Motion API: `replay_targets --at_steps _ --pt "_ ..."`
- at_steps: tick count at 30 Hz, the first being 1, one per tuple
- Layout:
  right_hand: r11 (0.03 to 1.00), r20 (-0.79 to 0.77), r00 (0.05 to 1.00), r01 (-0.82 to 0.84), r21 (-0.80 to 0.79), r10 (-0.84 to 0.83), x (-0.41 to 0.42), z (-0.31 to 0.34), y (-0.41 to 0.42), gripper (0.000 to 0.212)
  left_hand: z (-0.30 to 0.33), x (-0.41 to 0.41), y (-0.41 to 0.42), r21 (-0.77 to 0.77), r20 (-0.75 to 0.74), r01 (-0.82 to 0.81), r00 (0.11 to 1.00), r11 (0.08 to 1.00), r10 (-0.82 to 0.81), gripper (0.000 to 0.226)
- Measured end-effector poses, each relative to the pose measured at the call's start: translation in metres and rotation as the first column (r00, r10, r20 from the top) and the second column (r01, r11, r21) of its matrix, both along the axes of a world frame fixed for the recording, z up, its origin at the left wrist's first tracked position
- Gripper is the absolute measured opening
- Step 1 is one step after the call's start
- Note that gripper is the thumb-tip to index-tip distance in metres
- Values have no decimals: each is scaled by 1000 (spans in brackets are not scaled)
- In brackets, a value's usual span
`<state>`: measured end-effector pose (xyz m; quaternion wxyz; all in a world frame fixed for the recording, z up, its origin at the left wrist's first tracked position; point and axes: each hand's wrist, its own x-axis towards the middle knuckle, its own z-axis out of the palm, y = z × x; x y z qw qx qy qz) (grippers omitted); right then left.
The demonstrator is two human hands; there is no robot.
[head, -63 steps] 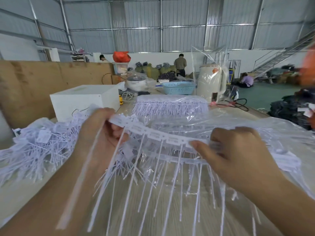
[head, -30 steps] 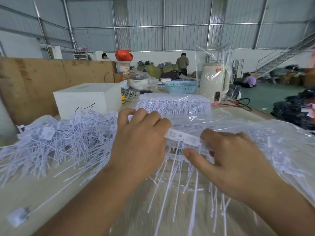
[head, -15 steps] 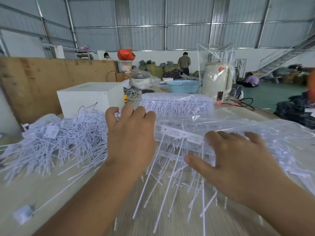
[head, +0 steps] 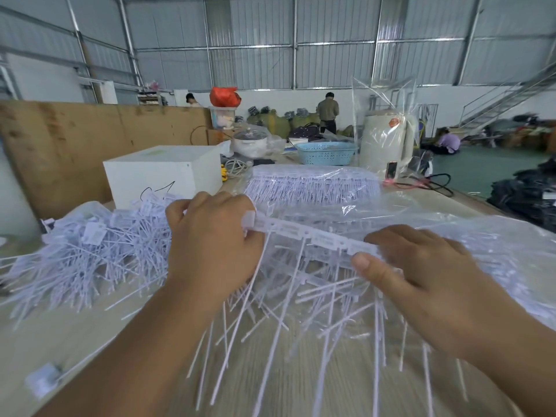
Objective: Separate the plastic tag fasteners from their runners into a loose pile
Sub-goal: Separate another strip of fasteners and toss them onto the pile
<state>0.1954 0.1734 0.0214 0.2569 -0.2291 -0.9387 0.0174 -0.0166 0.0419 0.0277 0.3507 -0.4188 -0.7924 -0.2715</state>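
A white runner strip of tag fasteners (head: 313,236) stretches between my hands above the table, its thin tails hanging down toward me. My left hand (head: 210,245) grips the strip's left end with curled fingers. My right hand (head: 421,278) pinches the right end between thumb and fingers. A loose pile of separated white fasteners (head: 90,251) lies on the table to the left. More fasteners spread under the strip on a clear plastic bag (head: 451,236). One single fastener (head: 45,380) lies near the front left.
A bagged bundle of unseparated fasteners (head: 313,185) lies behind the hands. A white box (head: 162,173) stands at the back left, a blue basket (head: 326,153) and a wrapped kettle (head: 386,142) further back. Several people work in the hall beyond.
My left hand slid right along the strip, dropped fasteners toward the pile, then came back and now grips the strip's left end. The right hand has kept its hold.
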Motion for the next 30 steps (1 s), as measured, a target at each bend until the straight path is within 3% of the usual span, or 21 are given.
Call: replay_targets --at_steps 2,5,10,15,21,24,27,30 --pt "997 -165 985 -63 -44 55 1 0 3 69 3 -3 -3 97 9 47 999 994 -48 16" --pt "993 -293 955 -72 -96 41 5 1 7 84 6 -8 -9 159 -18 37 999 987 -34 6" --pt "993 -342 939 -71 -94 35 6 2 4 94 8 -17 -15 121 -90 -32 995 992 43 8" --pt "987 -472 881 -109 -118 41 5 -2 3 80 -3 -26 -9 -7 -26 -95 995 995 95 30" --pt "998 -405 914 -48 -44 26 5 2 4 74 -8 -38 -9 -55 55 -158 985 986 161 30" --pt "995 -393 917 -89 -36 68 3 4 0 54 -9 -36 -7 -85 65 -173 982 981 179 21" --pt "965 -449 880 -232 -121 156 0 4 -8 45 -8 -31 -5 -103 67 -163 983 981 171 14" --pt "912 -515 841 -330 -245 166 -1 5 -14 43 -8 -32 -5 -104 47 -184 981 977 190 21"
